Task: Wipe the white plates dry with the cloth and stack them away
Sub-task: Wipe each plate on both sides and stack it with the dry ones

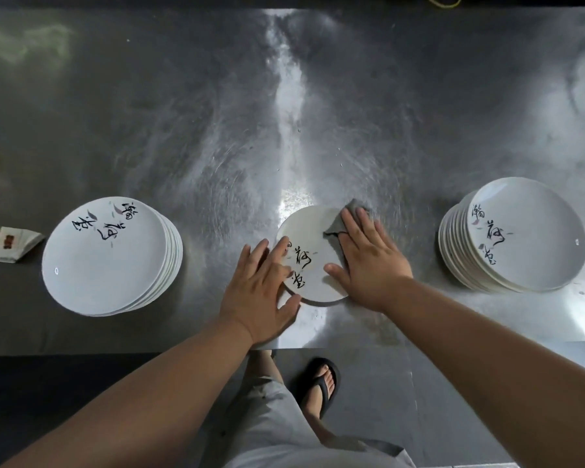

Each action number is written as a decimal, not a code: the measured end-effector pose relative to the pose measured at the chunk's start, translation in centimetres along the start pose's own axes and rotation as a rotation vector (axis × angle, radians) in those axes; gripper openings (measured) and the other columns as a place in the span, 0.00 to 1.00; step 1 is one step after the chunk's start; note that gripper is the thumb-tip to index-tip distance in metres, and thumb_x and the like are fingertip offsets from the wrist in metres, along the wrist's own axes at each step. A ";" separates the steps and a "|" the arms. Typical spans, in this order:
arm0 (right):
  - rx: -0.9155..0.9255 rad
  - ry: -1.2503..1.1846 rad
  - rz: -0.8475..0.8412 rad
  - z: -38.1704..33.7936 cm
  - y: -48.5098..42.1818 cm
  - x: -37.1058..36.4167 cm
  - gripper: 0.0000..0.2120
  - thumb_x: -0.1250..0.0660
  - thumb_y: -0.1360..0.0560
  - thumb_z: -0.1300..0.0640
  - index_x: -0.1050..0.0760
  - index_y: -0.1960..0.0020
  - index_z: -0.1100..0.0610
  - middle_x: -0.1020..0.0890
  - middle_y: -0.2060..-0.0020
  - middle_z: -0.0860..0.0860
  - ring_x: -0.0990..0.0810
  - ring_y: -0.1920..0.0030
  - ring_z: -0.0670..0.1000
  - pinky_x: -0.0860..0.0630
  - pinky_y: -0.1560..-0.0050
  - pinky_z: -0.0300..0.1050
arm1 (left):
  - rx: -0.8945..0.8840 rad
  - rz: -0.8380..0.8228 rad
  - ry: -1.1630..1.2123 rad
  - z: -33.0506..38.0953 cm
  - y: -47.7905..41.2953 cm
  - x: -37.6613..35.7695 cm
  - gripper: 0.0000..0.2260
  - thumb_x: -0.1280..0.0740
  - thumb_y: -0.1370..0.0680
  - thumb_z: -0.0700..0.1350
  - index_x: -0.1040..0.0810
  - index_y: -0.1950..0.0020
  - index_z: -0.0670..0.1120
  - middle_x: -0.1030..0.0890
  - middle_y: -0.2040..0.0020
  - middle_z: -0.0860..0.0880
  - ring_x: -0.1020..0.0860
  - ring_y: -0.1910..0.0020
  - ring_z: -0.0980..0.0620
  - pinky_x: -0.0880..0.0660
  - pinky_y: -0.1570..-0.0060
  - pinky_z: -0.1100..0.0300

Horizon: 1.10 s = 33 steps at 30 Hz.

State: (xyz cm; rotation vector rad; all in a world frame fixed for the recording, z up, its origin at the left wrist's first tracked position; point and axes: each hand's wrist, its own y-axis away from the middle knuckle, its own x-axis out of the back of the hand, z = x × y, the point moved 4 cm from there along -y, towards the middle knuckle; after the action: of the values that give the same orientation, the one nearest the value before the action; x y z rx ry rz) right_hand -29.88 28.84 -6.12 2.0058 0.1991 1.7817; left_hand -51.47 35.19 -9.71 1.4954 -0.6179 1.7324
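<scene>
On cloth (342,220), right hand (368,256) flat.

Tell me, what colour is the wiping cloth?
Grey; the cloth shows under the right hand in the head view.

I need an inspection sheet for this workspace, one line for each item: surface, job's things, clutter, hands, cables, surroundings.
Surface: steel table, scratched, with glare down the middle.
Job's things: one white plate lies flat near the front edge; grey cloth on its far right part; left stack and right stack of plates on either side.
Clutter: small packet beside the left stack; blurred objects at the far left edge, not identifiable.
Hands: left hand rests flat on the plate's left rim; right hand presses the cloth, fingers straight.
Cables: yellow cord at the top edge, beyond the table.
Surroundings: dark floor; a foot in a black sandal.
</scene>
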 end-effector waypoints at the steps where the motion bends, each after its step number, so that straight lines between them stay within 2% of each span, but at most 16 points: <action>1: 0.038 0.015 0.005 -0.2 -1.1 0.4 0.44 0.60 0.20 0.27 0.51 0.15 0.55 0.65 0.16 0.50 0.73 0.19 0.51 0.67 0.18 0.53 | -0.022 0.010 -0.026 0.1 0.1 0.0 0.23 0.45 0.19 0.61 0.24 0.32 0.49 0.46 0.15 0.50 0.50 0.16 0.42 0.54 0.18 0.39; 4: 0.077 0.003 -0.008 -1.3 -2.6 0.7 0.44 0.61 0.20 0.26 0.51 0.15 0.54 0.65 0.16 0.51 0.72 0.19 0.51 0.67 0.18 0.53 | -0.037 0.048 -0.005 0.1 0.0 -0.1 0.18 0.45 0.18 0.58 0.24 0.36 0.51 0.36 0.18 0.50 0.45 0.17 0.42 0.53 0.19 0.38; 9: -0.066 -0.071 -0.033 -1.8 2.3 -1.0 0.50 0.70 0.26 0.24 0.58 0.15 0.55 0.67 0.17 0.54 0.73 0.19 0.53 0.63 0.17 0.55 | -0.053 0.131 0.106 -0.2 -0.2 0.0 0.23 0.40 0.18 0.60 0.27 0.24 0.56 0.33 0.20 0.49 0.43 0.17 0.41 0.51 0.19 0.39; 12: -0.083 -0.105 -0.104 -3.2 5.4 -2.1 0.55 0.77 0.30 0.23 0.58 0.15 0.56 0.66 0.17 0.55 0.73 0.19 0.54 0.64 0.17 0.55 | -0.055 0.156 0.153 -0.3 -0.2 -0.2 0.24 0.39 0.18 0.60 0.28 0.23 0.57 0.32 0.20 0.49 0.44 0.17 0.42 0.49 0.19 0.39; 18: -0.091 -0.033 -0.057 -1.0 -0.6 -0.4 0.47 0.63 0.21 0.27 0.60 0.15 0.58 0.70 0.18 0.54 0.75 0.20 0.53 0.65 0.17 0.55 | -0.048 0.166 0.114 -0.3 -0.2 -0.2 0.23 0.39 0.18 0.59 0.27 0.24 0.57 0.32 0.20 0.49 0.44 0.17 0.42 0.50 0.18 0.39; 22: -0.081 -0.100 -0.087 -4.0 4.5 -2.2 0.47 0.65 0.22 0.26 0.62 0.15 0.58 0.69 0.18 0.56 0.75 0.20 0.55 0.66 0.18 0.55 | -0.046 0.214 0.198 -0.5 -0.2 -0.6 0.22 0.36 0.19 0.59 0.23 0.26 0.56 0.30 0.22 0.49 0.42 0.17 0.43 0.50 0.19 0.38; 25: -0.056 -0.169 -0.102 -5.6 7.1 -3.1 0.48 0.64 0.23 0.26 0.58 0.15 0.57 0.65 0.17 0.56 0.73 0.19 0.55 0.67 0.18 0.55 | -0.056 0.240 0.221 -0.4 -0.2 -0.5 0.22 0.34 0.20 0.59 0.21 0.28 0.54 0.28 0.23 0.47 0.39 0.19 0.41 0.48 0.19 0.37; 27: -0.065 -0.140 -0.083 -4.4 6.1 -2.5 0.48 0.66 0.25 0.26 0.56 0.15 0.55 0.64 0.16 0.55 0.72 0.19 0.54 0.65 0.18 0.55 | -0.069 0.232 0.218 -0.3 -0.1 -0.3 0.22 0.34 0.21 0.59 0.20 0.30 0.54 0.28 0.24 0.45 0.39 0.19 0.40 0.49 0.19 0.38; 30: -0.042 -0.054 -0.031 -1.5 2.3 -0.9 0.49 0.68 0.26 0.25 0.59 0.14 0.55 0.66 0.17 0.53 0.73 0.19 0.53 0.64 0.17 0.54 | -0.097 0.175 0.129 0.0 0.1 -0.2 0.21 0.37 0.20 0.59 0.23 0.29 0.55 0.34 0.19 0.44 0.43 0.17 0.40 0.50 0.19 0.38; 33: -0.005 0.039 -0.053 -0.8 -0.5 0.1 0.48 0.64 0.23 0.26 0.59 0.15 0.57 0.67 0.17 0.53 0.74 0.20 0.53 0.65 0.17 0.54 | -0.087 0.164 0.060 0.0 0.2 -0.2 0.19 0.41 0.17 0.57 0.24 0.30 0.53 0.31 0.21 0.45 0.39 0.19 0.42 0.45 0.20 0.40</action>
State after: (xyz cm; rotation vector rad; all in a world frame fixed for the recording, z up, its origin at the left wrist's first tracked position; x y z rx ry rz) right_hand -30.50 29.52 -6.21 1.9455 0.2575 1.7879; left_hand -51.60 35.07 -9.88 1.3598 -0.7933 1.8418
